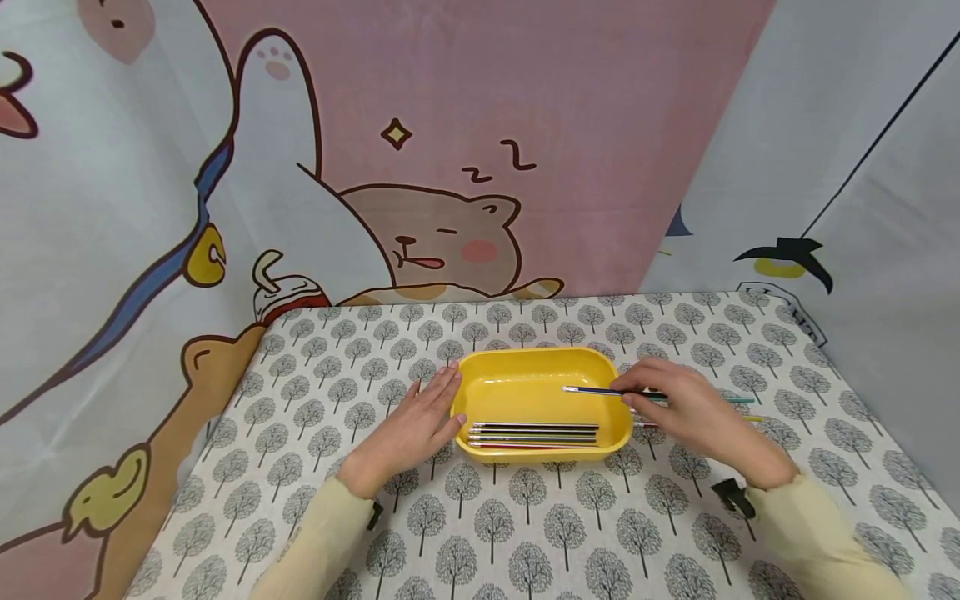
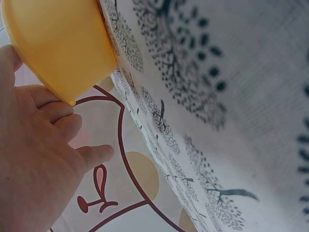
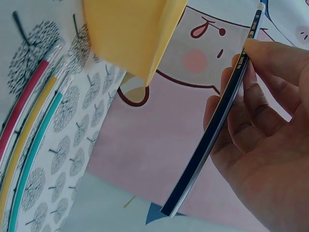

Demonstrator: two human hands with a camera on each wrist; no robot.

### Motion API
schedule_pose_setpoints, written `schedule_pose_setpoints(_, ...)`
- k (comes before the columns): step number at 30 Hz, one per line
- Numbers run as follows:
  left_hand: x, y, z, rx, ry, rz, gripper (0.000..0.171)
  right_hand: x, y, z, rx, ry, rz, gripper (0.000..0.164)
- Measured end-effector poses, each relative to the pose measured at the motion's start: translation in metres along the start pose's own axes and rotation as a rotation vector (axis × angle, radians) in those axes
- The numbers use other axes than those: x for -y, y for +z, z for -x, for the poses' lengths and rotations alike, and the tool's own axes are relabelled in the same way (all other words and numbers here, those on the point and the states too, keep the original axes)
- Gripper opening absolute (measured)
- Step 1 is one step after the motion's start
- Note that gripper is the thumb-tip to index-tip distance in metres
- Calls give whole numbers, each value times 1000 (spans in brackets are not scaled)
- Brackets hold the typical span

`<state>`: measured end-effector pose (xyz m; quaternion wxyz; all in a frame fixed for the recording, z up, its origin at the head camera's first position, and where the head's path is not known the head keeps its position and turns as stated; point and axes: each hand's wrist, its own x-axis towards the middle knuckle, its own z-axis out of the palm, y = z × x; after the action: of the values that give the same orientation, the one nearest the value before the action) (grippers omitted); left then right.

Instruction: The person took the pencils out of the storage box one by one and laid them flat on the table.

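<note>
Here, a cartoon-printed backdrop [image 1: 585, 150] hangs behind the tree-patterned surface [image 1: 401, 533], which carries a yellow tray [image 1: 517, 392]. The left hand [image 1: 412, 425] rests loosely extended fingers on the tray's left rim, while the right hand [image 1: 693, 408] pinches a dark blue pencil [image 1: 596, 390] above the right end, eraser pointing left. Several mostly dark pencils [image 1: 536, 436] lie side by side along the tray's near wall, and red, yellow and teal pencils [image 3: 47, 88] lie on the surface just right of it.

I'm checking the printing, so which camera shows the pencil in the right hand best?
The right wrist view: the dark pencil appears large, with lettering visible. The head view shows it small, partly hidden by the right hand; the left wrist view misses it.
</note>
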<state>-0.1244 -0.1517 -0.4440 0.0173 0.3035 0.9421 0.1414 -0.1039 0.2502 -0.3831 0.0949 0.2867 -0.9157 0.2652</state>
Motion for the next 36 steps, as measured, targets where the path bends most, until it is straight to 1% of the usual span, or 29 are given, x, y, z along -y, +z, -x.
schedule_pose_setpoints(10, -1, 0, -1, -1, -3, -1, 69, -8, -9, 13, -25, 37, 28, 28)
schedule_pose_setpoints(19, 0, 1, 0, -14, 18, 2, 68, -18, -15, 28, -50, 77, 65, 28)
schedule_pose_setpoints(24, 1, 1, -1, -6, 16, -5, 69, -28, -18, 37, -49, 71, 66, 31)
schedule_pose_setpoints(29, 1, 0, -1, -2, 10, -7, 69, -37, -17, 46, -58, 69, 89, 33)
schedule_pose_setpoints(36, 0, 0, -1, 7, -7, 6, 68, -45, -14, 58, -63, 100, 101, 32)
